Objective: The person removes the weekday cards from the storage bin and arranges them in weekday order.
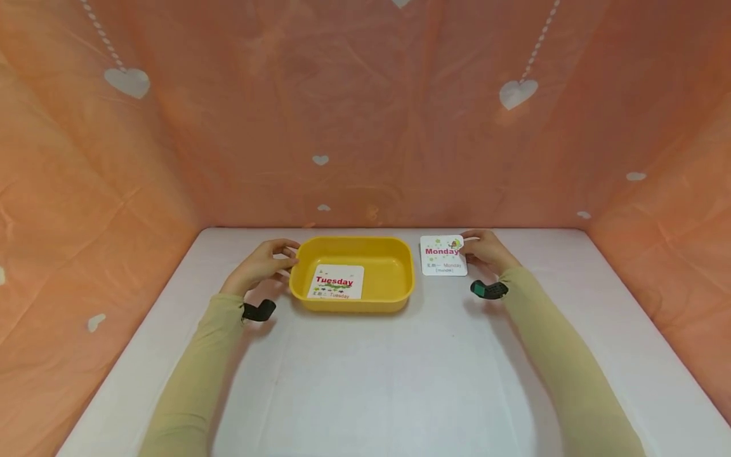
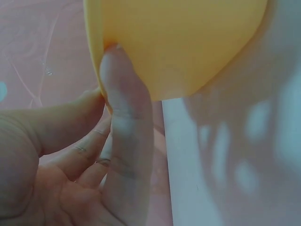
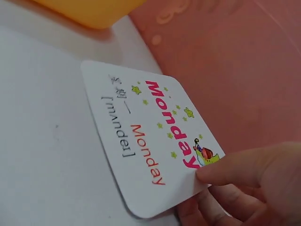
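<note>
A yellow plastic tray (image 1: 386, 306) stands near the back of the white table. My left hand (image 1: 261, 264) pinches its left rim; in the left wrist view the thumb and a finger (image 2: 127, 141) meet at the tray's wall (image 2: 178, 47). Inside the tray, at its left, lies a white card printed "Tuesday" (image 1: 342, 274). To the right of the tray, my right hand (image 1: 487, 251) pinches a white card printed "Monday" (image 1: 443, 264) by its right edge. In the right wrist view, the thumb lies over the corner of the Monday card (image 3: 141, 179), with other fingers underneath.
A white cloth covers the table (image 1: 365, 381). Orange-pink curtains (image 1: 365, 114) with white hearts rise at the back and both sides. Black wrist devices hang below the left cuff (image 1: 259, 311) and the right cuff (image 1: 490, 291).
</note>
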Demonstrator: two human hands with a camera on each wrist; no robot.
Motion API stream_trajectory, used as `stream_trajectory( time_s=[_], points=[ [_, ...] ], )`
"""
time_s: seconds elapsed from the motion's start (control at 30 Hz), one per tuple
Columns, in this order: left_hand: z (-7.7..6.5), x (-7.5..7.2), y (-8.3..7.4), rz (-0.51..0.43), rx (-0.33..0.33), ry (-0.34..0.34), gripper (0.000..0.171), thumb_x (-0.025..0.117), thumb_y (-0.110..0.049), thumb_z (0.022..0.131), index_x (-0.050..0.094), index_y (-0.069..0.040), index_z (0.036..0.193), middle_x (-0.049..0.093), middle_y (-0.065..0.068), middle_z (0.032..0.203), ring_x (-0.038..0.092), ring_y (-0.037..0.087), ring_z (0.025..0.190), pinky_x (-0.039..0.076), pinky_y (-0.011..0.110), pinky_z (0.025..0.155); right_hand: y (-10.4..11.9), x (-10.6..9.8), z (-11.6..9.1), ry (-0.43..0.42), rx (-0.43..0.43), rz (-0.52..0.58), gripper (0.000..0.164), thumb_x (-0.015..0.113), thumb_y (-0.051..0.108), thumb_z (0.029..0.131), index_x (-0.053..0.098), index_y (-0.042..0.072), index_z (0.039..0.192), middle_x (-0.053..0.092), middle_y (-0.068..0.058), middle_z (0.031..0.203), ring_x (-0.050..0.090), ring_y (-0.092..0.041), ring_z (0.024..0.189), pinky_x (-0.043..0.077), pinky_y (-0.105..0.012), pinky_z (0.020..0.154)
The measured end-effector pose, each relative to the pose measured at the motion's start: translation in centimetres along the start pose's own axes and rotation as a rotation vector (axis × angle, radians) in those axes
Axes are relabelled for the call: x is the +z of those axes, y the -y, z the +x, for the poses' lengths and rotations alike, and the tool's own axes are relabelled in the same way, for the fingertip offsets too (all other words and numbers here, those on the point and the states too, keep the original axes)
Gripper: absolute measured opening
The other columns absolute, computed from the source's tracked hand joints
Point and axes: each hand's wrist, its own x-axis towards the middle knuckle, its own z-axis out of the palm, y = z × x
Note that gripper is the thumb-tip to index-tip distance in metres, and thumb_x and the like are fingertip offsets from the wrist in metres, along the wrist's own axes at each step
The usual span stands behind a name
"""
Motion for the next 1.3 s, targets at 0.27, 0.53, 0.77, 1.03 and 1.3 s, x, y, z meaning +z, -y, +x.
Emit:
stream_trajectory(
  time_s=[0.27, 0.53, 0.77, 1.03, 1.3],
  points=[
    [-0.3, 0.0, -0.1, 0.009, -0.008, -0.009, 0.043, 0.058, -0.007, 0.096, 0.043, 0.001, 0.136, 0.050, 0.022, 0.114, 0.063, 0.025, 0.079, 0.056, 0.040, 0.073, -0.4, 0.4, 0.3, -0.005, -0.009, 0.017, 0.048, 0.060, -0.009, 0.087, 0.042, -0.015, 0.131, 0.062, -0.024, 0.108, 0.064, -0.012, 0.080, 0.054, -0.026, 0.074],
    [-0.3, 0.1, -0.2, 0.017, -0.022, -0.007, 0.042, 0.056, -0.006, 0.096, 0.043, 0.001, 0.136, 0.049, 0.022, 0.115, 0.063, 0.029, 0.080, 0.056, 0.042, 0.075, -0.5, 0.3, 0.8, -0.018, 0.021, -0.032, 0.048, 0.064, -0.006, 0.085, 0.047, -0.013, 0.130, 0.057, -0.027, 0.110, 0.064, -0.016, 0.082, 0.055, -0.027, 0.074],
    [0.3, 0.2, -0.2, 0.003, -0.018, 0.004, 0.042, 0.056, -0.005, 0.096, 0.043, 0.001, 0.135, 0.049, 0.023, 0.114, 0.064, 0.028, 0.079, 0.057, 0.041, 0.073, -0.3, 0.3, 0.7, -0.101, 0.027, -0.141, 0.043, 0.069, -0.004, 0.083, 0.053, -0.015, 0.121, 0.057, -0.026, 0.107, 0.062, -0.011, 0.075, 0.054, -0.023, 0.069],
    [0.8, 0.6, -0.7, 0.017, -0.008, 0.017, 0.042, 0.056, -0.005, 0.096, 0.043, 0.002, 0.135, 0.049, 0.023, 0.113, 0.063, 0.028, 0.079, 0.057, 0.038, 0.070, 0.5, 0.2, 0.4, -0.159, 0.078, -0.218, 0.038, 0.070, -0.004, 0.081, 0.058, -0.015, 0.114, 0.057, -0.026, 0.108, 0.061, -0.011, 0.069, 0.053, -0.020, 0.063],
    [0.2, 0.5, -1.1, 0.019, -0.004, 0.032, 0.044, 0.056, -0.005, 0.096, 0.040, 0.005, 0.136, 0.049, 0.024, 0.114, 0.063, 0.026, 0.078, 0.056, 0.043, 0.074, 0.2, 0.0, 0.4, -0.164, 0.093, -0.226, 0.036, 0.069, -0.004, 0.080, 0.058, -0.015, 0.113, 0.058, -0.021, 0.098, 0.059, -0.009, 0.062, 0.053, -0.021, 0.060]
  ],
)
